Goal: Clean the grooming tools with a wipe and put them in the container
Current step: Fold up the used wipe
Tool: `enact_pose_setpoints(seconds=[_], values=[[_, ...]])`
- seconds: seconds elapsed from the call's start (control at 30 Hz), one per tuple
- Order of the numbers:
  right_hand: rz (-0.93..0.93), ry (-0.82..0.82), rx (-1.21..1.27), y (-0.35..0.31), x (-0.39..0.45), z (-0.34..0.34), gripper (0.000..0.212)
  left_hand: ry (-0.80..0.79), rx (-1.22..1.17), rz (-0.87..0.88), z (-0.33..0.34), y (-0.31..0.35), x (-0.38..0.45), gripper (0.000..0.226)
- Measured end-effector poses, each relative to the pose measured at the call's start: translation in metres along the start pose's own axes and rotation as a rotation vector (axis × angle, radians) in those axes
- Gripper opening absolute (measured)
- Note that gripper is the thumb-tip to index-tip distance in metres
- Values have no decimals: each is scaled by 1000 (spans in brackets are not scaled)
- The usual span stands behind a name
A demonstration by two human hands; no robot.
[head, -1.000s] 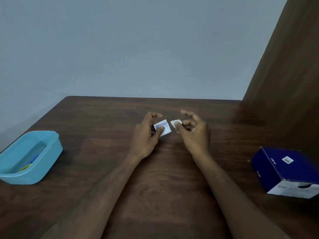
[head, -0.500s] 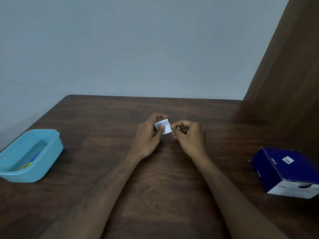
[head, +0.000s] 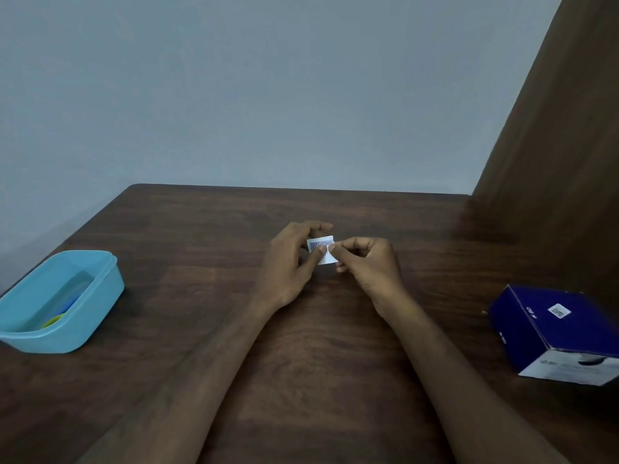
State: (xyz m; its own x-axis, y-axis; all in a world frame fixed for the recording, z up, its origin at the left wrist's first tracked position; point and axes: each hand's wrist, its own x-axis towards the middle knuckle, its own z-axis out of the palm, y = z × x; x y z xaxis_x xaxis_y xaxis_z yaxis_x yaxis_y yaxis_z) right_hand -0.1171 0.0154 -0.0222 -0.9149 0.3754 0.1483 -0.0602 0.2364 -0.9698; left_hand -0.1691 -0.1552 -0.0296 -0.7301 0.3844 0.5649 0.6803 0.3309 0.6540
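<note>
From the head view we note a dark wooden table (head: 201,249) bearing a light blue container (head: 97,306) at the far left, with blue and yellow-green items inside that we cannot identify, and a dark blue box (head: 549,326) at the right edge; nothing obstructs either. At mid-table, raised above the surface, the left hand (head: 288,262) and right hand (head: 368,262) both pinch a small white wipe packet (head: 322,249), thumbs touching on its printed face. The packet is near-square, slightly tilted; its long axis is indeterminate.
</note>
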Motion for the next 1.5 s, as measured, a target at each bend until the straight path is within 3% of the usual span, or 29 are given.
enact_pose_setpoints(seconds=[0.13,0.23,0.6,0.93,1.5], values=[[16,71,10,3,3,-2,10,83,164,132,0,4,1,35],[40,54,63,4,4,-2,8,27,179,192,1,3,0,43],[121,-64,267,1,7,-1,21,41,197,213,0,0,3,43],[121,-156,312,-2,7,-8,15,6,162,181,-1,-2,2,44],[-126,-9,-274,4,7,-18,6,-96,215,214,0,-4,3,42]])
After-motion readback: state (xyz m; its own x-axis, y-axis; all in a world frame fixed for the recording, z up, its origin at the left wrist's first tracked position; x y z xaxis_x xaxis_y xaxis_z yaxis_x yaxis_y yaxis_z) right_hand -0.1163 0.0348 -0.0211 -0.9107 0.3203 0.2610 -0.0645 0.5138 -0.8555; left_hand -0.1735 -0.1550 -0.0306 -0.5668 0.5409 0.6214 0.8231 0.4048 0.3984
